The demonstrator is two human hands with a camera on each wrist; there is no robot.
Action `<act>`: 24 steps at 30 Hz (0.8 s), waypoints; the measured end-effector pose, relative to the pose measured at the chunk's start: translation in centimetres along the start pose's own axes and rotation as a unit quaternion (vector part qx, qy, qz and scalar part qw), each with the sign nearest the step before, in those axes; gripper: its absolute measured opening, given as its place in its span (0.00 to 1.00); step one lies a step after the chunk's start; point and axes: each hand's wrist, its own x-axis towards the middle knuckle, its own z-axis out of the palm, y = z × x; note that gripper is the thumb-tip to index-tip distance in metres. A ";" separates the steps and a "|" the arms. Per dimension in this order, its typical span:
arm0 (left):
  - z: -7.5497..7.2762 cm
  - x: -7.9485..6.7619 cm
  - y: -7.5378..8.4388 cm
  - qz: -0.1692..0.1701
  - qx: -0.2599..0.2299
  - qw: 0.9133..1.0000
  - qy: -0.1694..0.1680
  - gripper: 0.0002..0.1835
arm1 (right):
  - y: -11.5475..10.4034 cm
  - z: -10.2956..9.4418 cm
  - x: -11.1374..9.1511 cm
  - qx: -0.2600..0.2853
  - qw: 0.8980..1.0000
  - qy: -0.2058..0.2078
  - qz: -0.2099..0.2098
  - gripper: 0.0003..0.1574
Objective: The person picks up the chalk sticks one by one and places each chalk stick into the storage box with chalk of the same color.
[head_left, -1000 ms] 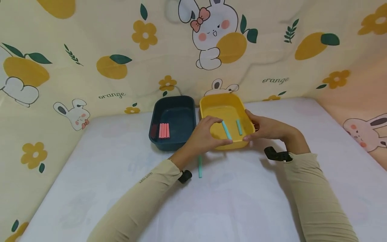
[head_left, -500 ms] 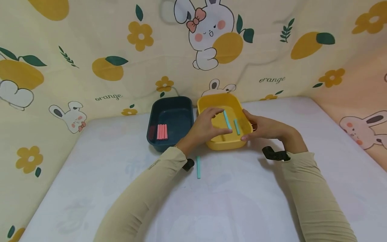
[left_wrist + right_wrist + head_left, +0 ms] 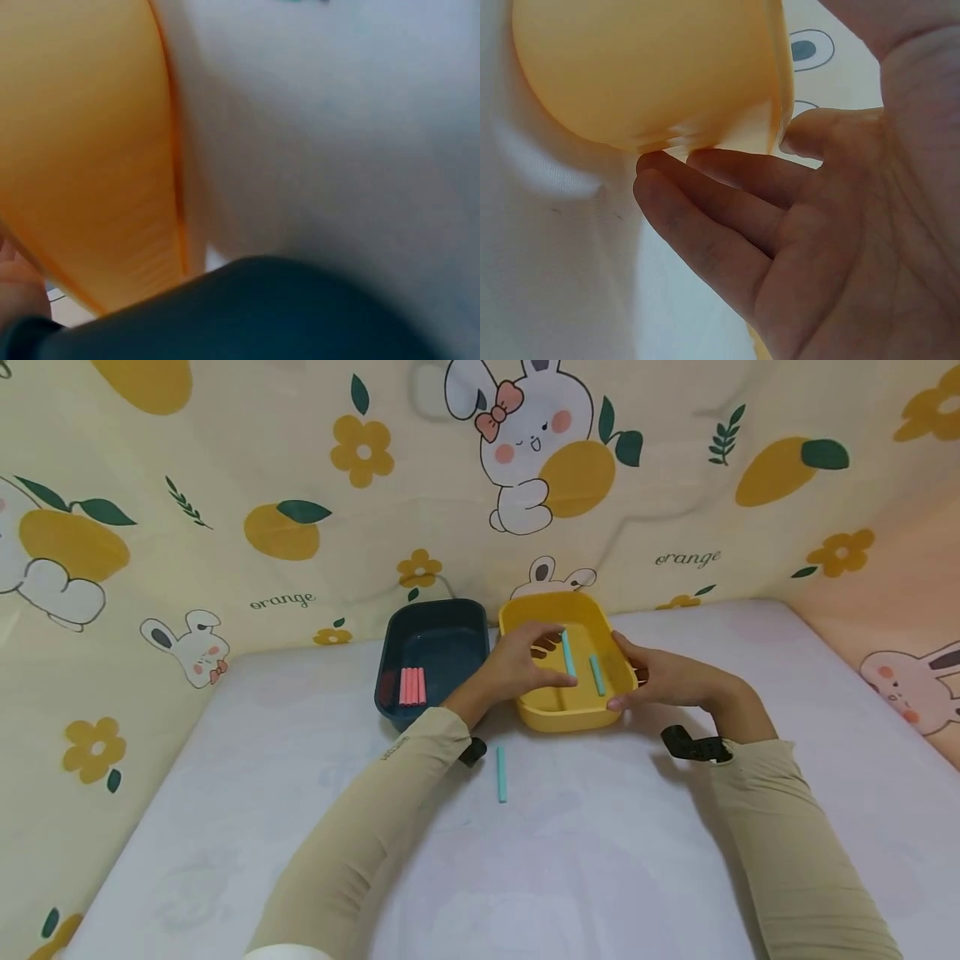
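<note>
My left hand [image 3: 510, 670] holds a light-blue chalk stick [image 3: 568, 656] between thumb and index fingertip, over the yellow container [image 3: 566, 721]. Inside that container lies a teal chalk stick [image 3: 597, 676], apart from the held one. The right hand [image 3: 675, 677] grips the container's right side. In the right wrist view, the right hand's fingers [image 3: 712, 240] touch the outer wall and its thumb is at the rim. Another teal chalk stick [image 3: 502, 774] lies on the table in front. In the left wrist view, the yellow container's outer wall [image 3: 90, 135] shows, but the held chalk does not.
Left of the yellow container stands a dark blue container [image 3: 442, 647] with several pink chalk sticks [image 3: 412, 687] side by side in it. Both containers stand near the back edge of the white table [image 3: 585, 860], before a printed cloth [image 3: 420, 468].
My left hand has moved slightly farther back over the yellow container, with the light-blue chalk stick still pinched. The right hand stays at the container's side.
</note>
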 end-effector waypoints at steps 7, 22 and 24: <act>0.7 1.5 0.2 -0.011 0.045 0.998 -0.046 0.43 | 0.2 0.2 0.1 0.002 1.000 -0.004 -0.002 0.72; 2.6 3.4 1.3 -0.051 0.176 0.978 -0.102 0.42 | -0.3 0.3 0.0 0.018 1.000 -0.014 -0.008 0.71; 2.9 3.7 1.3 -0.048 0.181 0.977 -0.101 0.43 | -0.3 0.2 -0.1 0.013 1.000 -0.012 -0.007 0.71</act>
